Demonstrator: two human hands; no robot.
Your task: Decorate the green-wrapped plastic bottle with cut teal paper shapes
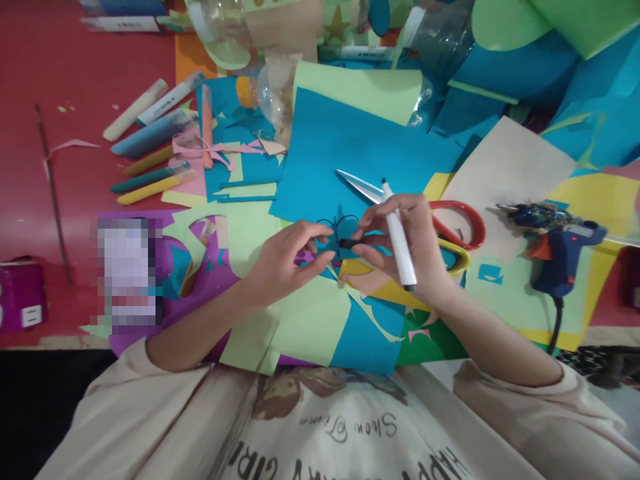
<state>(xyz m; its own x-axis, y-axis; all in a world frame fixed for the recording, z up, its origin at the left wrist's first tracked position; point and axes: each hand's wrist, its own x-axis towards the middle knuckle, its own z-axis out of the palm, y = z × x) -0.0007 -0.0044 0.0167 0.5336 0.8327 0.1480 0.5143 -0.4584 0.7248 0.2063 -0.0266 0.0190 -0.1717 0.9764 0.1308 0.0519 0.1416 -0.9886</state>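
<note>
I sit in a craft space. My red counter (pixel 75 180) is buried in coloured paper (pixel 345 147) sheets and offcuts, with scissors (pixel 453 220), a glue gun (pixel 555 240), markers (pixel 170 100) and plastic bottles (pixel 270 93) strewn about.

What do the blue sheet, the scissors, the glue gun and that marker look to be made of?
Blue sheet, and the small cut-out in the left hand: likely craft paper, matte, thin, with cut edges.
Scissors: shiny metal blades; red and yellow handles look like glossy plastic.
Glue gun: seemingly moulded blue plastic, slight sheen.
Marker in the right hand: smooth white plastic, probably.
</note>
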